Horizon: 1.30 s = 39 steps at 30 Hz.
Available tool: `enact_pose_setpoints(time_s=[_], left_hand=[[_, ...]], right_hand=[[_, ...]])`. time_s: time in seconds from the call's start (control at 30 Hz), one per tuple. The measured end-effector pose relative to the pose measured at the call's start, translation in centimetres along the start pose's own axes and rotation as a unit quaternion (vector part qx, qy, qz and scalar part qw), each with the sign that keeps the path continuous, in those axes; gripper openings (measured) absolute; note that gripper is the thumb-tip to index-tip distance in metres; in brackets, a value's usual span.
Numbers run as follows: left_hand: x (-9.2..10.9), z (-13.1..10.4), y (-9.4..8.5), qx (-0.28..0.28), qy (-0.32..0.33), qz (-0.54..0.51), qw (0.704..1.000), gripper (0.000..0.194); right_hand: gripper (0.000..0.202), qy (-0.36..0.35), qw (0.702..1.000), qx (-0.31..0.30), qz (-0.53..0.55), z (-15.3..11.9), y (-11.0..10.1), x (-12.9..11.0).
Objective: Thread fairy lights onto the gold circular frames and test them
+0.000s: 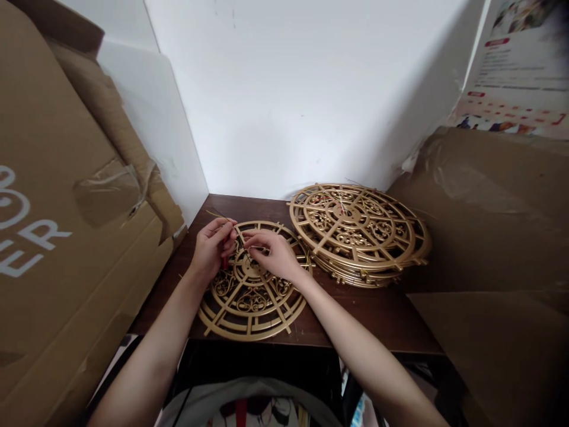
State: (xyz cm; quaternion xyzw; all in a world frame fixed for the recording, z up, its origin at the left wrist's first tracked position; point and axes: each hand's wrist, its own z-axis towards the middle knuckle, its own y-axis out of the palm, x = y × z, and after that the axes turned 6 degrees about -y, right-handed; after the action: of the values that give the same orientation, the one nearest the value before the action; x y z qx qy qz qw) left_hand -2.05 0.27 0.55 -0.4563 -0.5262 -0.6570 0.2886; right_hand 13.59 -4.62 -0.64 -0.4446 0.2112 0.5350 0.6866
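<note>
A round gold openwork frame with scroll ornaments lies flat on the dark brown table in front of me. Above its far left part, my left hand is closed with fingertips pinched on a thin wire. A yellowish end of wire sticks out past these fingers toward the upper left. My right hand reaches over the frame's centre, its thumb and fingers pinched around the same dark strand. Something red shows under my left fingers; its kind is mostly hidden.
A stack of similar gold frames stands right of the working one, loose wires on top. Big cardboard boxes rise on the left, and more cardboard on the right. A white wall closes the back of the table.
</note>
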Motion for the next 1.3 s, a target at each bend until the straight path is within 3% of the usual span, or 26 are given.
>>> enact_pose_setpoints(time_s=[0.27,0.4,0.67,0.83,1.07,1.3], left_hand=[[-0.2,0.3,-0.2,0.023,0.002,0.002,1.000,0.023],[-0.1,0.4,-0.2,0.045,0.006,0.001,0.999,0.021],[0.0,0.5,-0.4,0.052,0.009,-0.012,0.999,0.020],[0.0,0.4,-0.4,0.053,0.012,-0.020,0.998,0.020],[0.2,0.3,-0.4,0.049,0.011,-0.038,0.998,0.023],[0.2,0.3,-0.7,0.054,0.010,-0.040,0.998,0.026]], right_hand=[[0.023,-0.036,0.989,-0.004,-0.146,-0.2,-0.1,0.7],[0.022,-0.039,0.973,0.026,-0.225,-0.3,-0.5,0.5],[0.019,-0.095,0.984,0.006,-0.150,-0.3,0.2,0.0],[0.014,-0.043,0.995,-0.005,-0.095,-0.5,1.3,0.3],[0.013,0.067,0.996,-0.006,-0.054,-0.3,1.2,0.1],[0.010,0.063,0.993,-0.080,-0.067,-0.2,0.0,0.2]])
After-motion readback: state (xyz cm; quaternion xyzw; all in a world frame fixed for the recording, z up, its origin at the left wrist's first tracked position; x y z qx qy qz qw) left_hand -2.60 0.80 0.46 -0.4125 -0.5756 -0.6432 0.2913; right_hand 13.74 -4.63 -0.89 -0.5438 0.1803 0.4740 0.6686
